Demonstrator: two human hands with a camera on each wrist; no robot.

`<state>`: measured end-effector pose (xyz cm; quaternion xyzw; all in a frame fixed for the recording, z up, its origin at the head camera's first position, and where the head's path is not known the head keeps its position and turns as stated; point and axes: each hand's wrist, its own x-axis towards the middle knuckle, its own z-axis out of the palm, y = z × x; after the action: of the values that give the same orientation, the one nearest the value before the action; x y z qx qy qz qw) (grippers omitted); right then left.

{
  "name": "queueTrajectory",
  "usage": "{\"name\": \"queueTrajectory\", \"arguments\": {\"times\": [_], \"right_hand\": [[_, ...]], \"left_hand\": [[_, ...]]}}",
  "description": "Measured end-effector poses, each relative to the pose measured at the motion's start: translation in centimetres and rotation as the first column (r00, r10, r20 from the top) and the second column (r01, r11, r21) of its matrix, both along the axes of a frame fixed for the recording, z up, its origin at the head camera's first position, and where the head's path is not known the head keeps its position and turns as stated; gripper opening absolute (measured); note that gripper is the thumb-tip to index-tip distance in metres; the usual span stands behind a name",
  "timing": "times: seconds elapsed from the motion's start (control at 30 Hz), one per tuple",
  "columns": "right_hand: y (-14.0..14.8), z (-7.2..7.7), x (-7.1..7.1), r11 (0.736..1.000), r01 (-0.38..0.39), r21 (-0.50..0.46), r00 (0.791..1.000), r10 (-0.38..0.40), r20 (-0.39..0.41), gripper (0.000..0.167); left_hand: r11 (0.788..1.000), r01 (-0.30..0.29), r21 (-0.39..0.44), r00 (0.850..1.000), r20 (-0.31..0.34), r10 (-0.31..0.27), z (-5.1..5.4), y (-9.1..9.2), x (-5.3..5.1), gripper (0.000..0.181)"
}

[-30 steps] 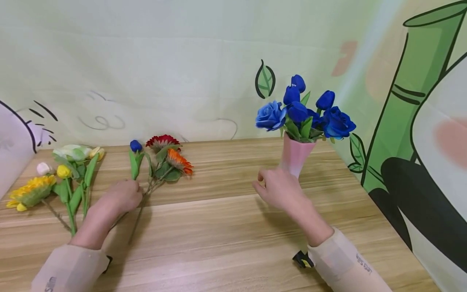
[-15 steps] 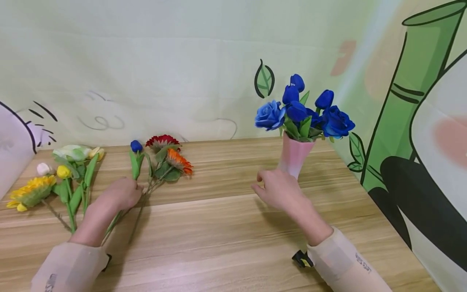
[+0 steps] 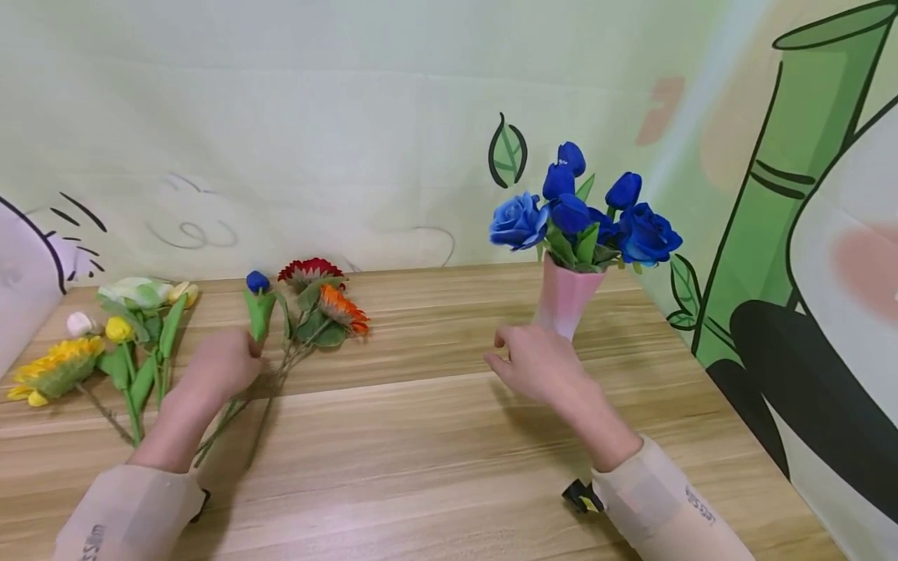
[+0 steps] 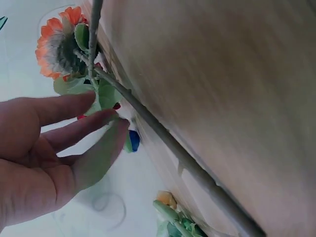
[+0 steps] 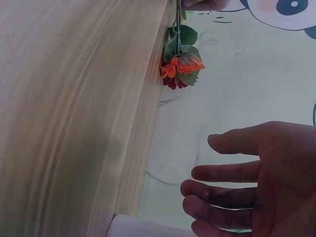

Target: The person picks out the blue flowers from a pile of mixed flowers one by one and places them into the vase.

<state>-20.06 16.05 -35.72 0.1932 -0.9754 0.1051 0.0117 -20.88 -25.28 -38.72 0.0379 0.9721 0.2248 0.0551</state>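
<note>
In the head view, my left hand [image 3: 220, 365] is low over the table at the left, its fingertips at the leaves of a blue tulip [image 3: 257, 281]. It appears to pinch the tulip's stem, though the contact itself is hidden. In the left wrist view, thumb and fingers [image 4: 111, 114] come close together, the tulip bloom [image 4: 134, 141] behind them. My right hand [image 3: 540, 362], holding nothing, is in front of a pink vase [image 3: 570, 300] of blue flowers [image 3: 582, 218]. Its fingers [image 5: 227, 173] are relaxed in the right wrist view.
Right of the left hand lie an orange flower [image 3: 344, 308] and a dark red flower [image 3: 312, 271], stems crossing towards me. Farther left lie a sunflower [image 3: 58, 369], a yellow tulip [image 3: 119, 329] and pale blooms [image 3: 136, 292]. A printed cloth wall [image 3: 365, 156] closes the back.
My left hand has drawn slightly left and back. The blue tulip has shifted and turned a little, and a green stem shows beside the left forearm. The right hand stays put.
</note>
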Motion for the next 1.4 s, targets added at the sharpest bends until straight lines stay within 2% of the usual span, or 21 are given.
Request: {"name": "queueTrajectory", "arguments": {"times": [0.07,0.17,0.3,0.43,0.63,1.03,1.17,1.4], "right_hand": [[0.0,0.1,0.0,1.000,0.004,-0.001,1.000,-0.004,0.001,0.026],[0.0,0.2,0.0,1.000,0.005,-0.006,1.000,-0.005,-0.003,0.026],[0.0,0.3,0.1,1.000,-0.007,-0.011,1.000,0.006,-0.023,0.025],[0.1,0.3,0.1,1.000,-0.015,-0.012,0.999,0.015,-0.033,0.025],[0.2,0.4,0.1,1.000,-0.013,-0.012,0.999,0.012,-0.030,0.026],[0.0,0.6,0.1,0.999,-0.019,-0.044,1.000,0.018,-0.022,0.025],[-0.2,0.6,0.1,0.997,-0.035,-0.064,0.999,0.032,-0.043,0.023],[-1.0,0.6,0.2,0.992,-0.071,-0.100,0.992,0.059,-0.114,0.017]], "left_hand": [[1.000,-0.007,0.013,0.999,-0.049,0.007,-0.1,-0.2,0.0,0.034],[1.000,-0.022,0.007,0.995,-0.098,0.022,-0.2,-0.3,0.0,0.013],[0.999,-0.047,0.003,0.992,-0.115,0.047,-0.3,-0.3,0.1,0.025],[0.997,-0.066,0.048,0.988,-0.133,0.072,-0.2,-0.2,0.3,0.031],[0.992,-0.091,0.086,0.979,-0.177,0.105,0.3,0.2,0.5,0.046],[0.987,-0.070,0.145,0.967,-0.234,0.103,2.0,1.4,1.2,0.040],[0.985,-0.062,0.162,0.964,-0.248,0.102,2.6,2.0,1.6,0.039],[0.961,-0.038,0.274,0.962,-0.251,0.110,3.2,3.6,2.2,0.042]]}}
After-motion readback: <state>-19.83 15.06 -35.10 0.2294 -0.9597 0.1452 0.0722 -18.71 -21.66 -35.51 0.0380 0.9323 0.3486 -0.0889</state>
